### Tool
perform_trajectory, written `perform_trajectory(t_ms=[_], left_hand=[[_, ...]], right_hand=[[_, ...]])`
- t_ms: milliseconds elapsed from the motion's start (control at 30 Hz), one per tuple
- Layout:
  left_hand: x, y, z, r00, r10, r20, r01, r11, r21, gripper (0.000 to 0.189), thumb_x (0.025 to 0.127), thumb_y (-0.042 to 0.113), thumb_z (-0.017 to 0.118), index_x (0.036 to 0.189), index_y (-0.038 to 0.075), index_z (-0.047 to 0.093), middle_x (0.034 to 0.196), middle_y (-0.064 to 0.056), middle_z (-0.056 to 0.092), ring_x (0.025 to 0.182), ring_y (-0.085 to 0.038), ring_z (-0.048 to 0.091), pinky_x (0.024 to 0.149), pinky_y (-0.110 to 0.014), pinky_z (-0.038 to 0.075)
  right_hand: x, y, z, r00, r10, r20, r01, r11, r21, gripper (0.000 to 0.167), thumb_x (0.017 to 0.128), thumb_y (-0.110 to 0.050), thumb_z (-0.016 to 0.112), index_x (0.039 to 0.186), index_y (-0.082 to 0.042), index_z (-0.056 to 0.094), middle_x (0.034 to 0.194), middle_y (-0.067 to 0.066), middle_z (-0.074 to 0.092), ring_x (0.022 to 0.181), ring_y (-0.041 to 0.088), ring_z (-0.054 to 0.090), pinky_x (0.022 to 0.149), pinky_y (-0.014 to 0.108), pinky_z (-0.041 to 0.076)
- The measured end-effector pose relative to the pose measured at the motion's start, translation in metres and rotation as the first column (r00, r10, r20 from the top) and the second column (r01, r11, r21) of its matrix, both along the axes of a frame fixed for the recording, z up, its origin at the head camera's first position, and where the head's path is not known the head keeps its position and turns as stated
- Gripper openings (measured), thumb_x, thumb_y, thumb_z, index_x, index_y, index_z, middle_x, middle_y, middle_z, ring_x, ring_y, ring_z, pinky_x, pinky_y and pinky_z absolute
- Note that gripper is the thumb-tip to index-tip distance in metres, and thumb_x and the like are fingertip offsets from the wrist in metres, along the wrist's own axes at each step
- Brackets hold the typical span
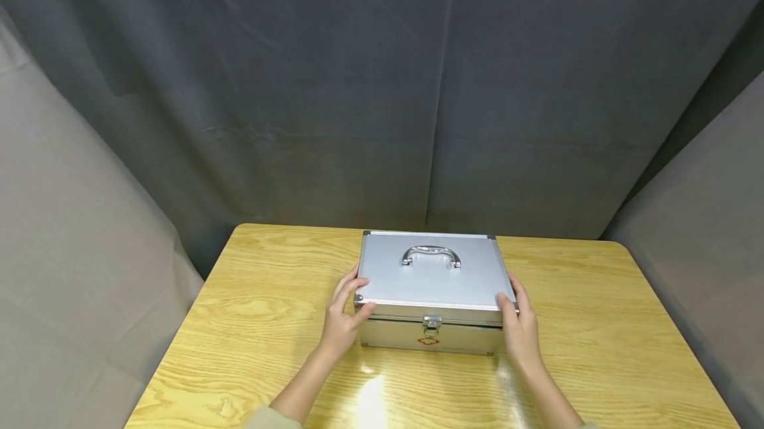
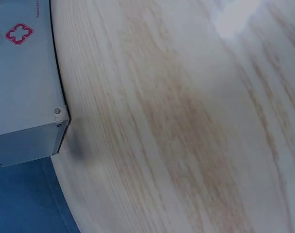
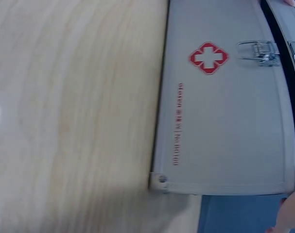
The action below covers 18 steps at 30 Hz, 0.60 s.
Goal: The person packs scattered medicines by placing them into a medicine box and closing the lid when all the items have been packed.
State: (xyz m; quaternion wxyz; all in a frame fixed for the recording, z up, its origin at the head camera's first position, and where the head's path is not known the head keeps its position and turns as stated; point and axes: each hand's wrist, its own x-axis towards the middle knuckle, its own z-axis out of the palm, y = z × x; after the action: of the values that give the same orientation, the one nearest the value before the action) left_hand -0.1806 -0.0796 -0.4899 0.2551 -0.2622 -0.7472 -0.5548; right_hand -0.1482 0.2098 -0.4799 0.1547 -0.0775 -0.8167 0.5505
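Observation:
A silver first-aid box [image 1: 430,283] with a red cross emblem [image 3: 209,58] lies on a wooden table. A metal carrying handle [image 1: 431,256] is on its lid. My left hand [image 1: 343,323] grips the lid's left front corner, thumb at the front edge. At the right front corner my right hand [image 1: 520,329] holds the lid, thumb on top and fingers along the side. The front latch [image 3: 259,52] looks unhooked, and a dark gap shows between lid and body in the right wrist view. The inside is hidden.
The wooden table [image 1: 268,323] extends on both sides of the box, its far edge just behind it. A dark grey curtain [image 1: 334,97] hangs at the back, with paler cloth [image 1: 71,250] on the left and on the right [image 1: 704,237].

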Motion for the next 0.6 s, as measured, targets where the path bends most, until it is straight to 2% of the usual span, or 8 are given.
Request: perform_trajectory(t_ms=[100, 267, 400, 600], left_hand=[[-0.001, 0.001, 0.0, 1.0, 0.01, 0.002, -0.01, 1.0, 0.003, 0.033, 0.08, 0.012, 0.066, 0.106, -0.006, 0.055, 0.124, -0.034, 0.044, 0.112, -0.05, 0.045, 0.089, -0.061, 0.036], [0.0, 0.003, -0.001, 0.999, 0.035, 0.014, -0.036, 0.999, 0.036, 0.024, 0.079, 0.0, 0.06, 0.102, -0.007, 0.057, 0.121, -0.034, 0.046, 0.111, -0.049, 0.047, 0.092, -0.058, 0.036], [0.001, 0.007, 0.0, 0.996, 0.045, 0.079, -0.051, 0.996, 0.079, 0.019, 0.08, -0.006, 0.054, 0.099, -0.007, 0.058, 0.122, -0.032, 0.047, 0.113, -0.047, 0.046, 0.094, -0.058, 0.034], [0.003, 0.009, 0.002, 0.979, -0.007, 0.206, -0.021, 0.991, 0.133, 0.025, 0.084, -0.005, 0.052, 0.108, -0.011, 0.051, 0.126, -0.03, 0.043, 0.116, -0.041, 0.042, 0.099, -0.041, 0.035]], right_hand=[[-0.001, 0.002, -0.004, 1.0, 0.009, 0.012, -0.009, 1.0, -0.006, 0.05, 0.098, -0.026, 0.037, 0.144, -0.01, 0.026, 0.146, 0.016, 0.027, 0.133, 0.031, 0.026, 0.105, 0.046, 0.023], [0.001, 0.002, -0.01, 1.0, 0.026, 0.008, -0.025, 0.999, -0.027, 0.051, 0.098, -0.028, 0.038, 0.144, -0.012, 0.024, 0.148, 0.014, 0.025, 0.134, 0.031, 0.024, 0.106, 0.046, 0.021], [0.001, 0.002, -0.012, 0.999, 0.034, 0.004, -0.034, 0.998, -0.044, 0.052, 0.097, -0.028, 0.039, 0.145, -0.015, 0.023, 0.148, 0.013, 0.024, 0.135, 0.03, 0.022, 0.107, 0.046, 0.019], [-0.001, 0.0, -0.017, 1.0, 0.019, -0.016, -0.021, 0.993, -0.115, 0.05, 0.097, -0.023, 0.039, 0.144, -0.015, 0.025, 0.149, 0.009, 0.024, 0.136, 0.027, 0.021, 0.109, 0.044, 0.017]])
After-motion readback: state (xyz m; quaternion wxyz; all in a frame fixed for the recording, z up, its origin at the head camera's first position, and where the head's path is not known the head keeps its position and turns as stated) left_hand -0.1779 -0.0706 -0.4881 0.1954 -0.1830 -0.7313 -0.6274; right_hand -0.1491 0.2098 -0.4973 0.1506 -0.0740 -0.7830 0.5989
